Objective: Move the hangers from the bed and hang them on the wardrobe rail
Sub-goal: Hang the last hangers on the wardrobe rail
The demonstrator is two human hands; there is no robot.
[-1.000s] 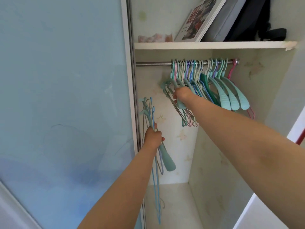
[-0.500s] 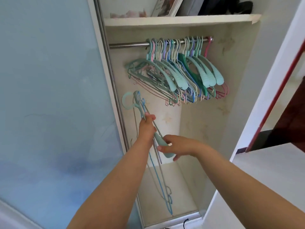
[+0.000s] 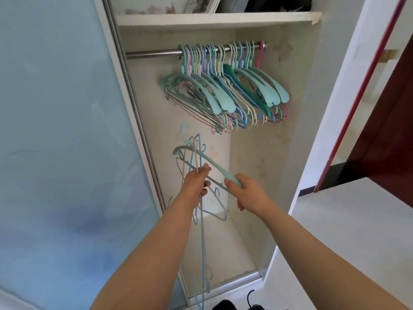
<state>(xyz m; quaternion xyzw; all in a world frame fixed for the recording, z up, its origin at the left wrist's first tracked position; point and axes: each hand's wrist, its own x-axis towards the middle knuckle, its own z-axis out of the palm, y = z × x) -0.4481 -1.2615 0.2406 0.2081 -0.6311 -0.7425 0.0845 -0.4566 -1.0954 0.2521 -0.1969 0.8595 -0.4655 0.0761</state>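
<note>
Most of the job looks done: a dense row of hangers [image 3: 225, 95] already hangs on the wardrobe rail [image 3: 154, 53], bunched toward its right end, bare rail to the left. What's left in view is the small bundle [image 3: 202, 220] I'm carrying: thin wire hangers, blue and pale, dangling down toward the wardrobe floor. My left hand [image 3: 196, 184] grips that bundle near the top. My right hand [image 3: 248, 193] is closed around the end of a teal plastic hanger [image 3: 210, 162], angled up and left with its hook above the bundle, seemingly being separated out. It sits below the rail, not hooked yet. Bed not in view, so can't tell if more remain there.
</note>
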